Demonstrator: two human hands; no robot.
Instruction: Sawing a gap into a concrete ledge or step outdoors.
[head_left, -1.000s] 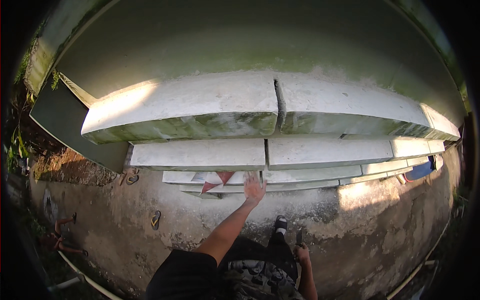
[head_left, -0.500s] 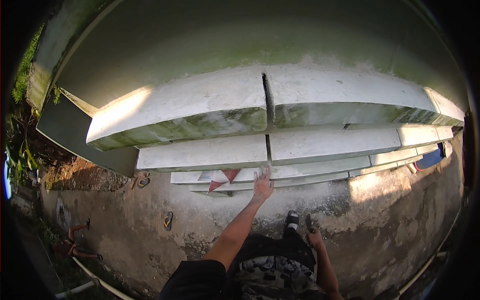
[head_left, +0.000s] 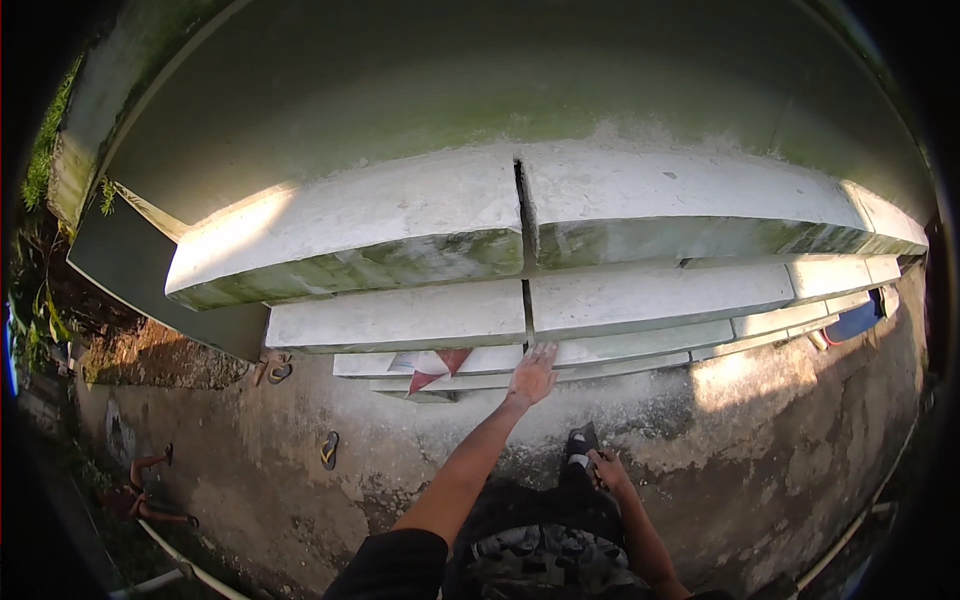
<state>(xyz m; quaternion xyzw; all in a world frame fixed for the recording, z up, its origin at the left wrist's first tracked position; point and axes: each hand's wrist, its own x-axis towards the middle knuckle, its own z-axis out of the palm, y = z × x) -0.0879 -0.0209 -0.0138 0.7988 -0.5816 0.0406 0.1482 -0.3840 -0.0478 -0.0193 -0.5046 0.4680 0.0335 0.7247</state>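
My left hand (head_left: 534, 374) reaches forward with its fingers stretched out. It lies over the edge of a low pale concrete step (head_left: 640, 347), beside the dark vertical gap (head_left: 527, 308) that splits the steps. Nothing shows in its grasp. Close to my body, my right hand (head_left: 608, 470) is closed around the handle of a dark, flat-bladed scraper (head_left: 588, 437), partly seen against my foot. A crumpled red and white wrapper (head_left: 432, 372) rests on the low steps, left of my left hand.
Broader pale ledges (head_left: 690, 190) with mossy fronts rise against a greenish wall (head_left: 480, 80). One flip-flop (head_left: 330, 450) lies on the stained concrete floor (head_left: 270, 490). Another person (head_left: 140, 492) is at the far left. A blue object (head_left: 853, 322) stands far right.
My right hand has moved left and slightly up, bringing the scraper in front of my foot. My left hand has stayed at the step edge, while the view has shifted slightly.
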